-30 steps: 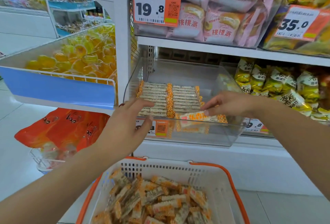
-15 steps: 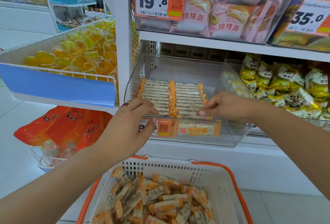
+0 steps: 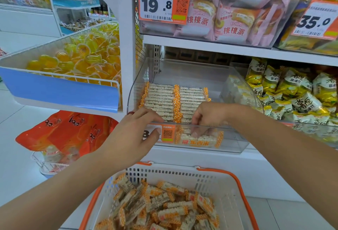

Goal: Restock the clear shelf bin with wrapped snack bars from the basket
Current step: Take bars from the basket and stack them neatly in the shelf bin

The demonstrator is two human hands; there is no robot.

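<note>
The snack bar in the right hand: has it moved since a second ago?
Yes. The snack bar has gone down from above the clear bin's front wall to lie inside behind it, under the right hand.

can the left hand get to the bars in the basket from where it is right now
Probably yes. The left hand rests on the clear bin's front rim, directly above the basket, whose open top leaves the snack bars uncovered.
</note>
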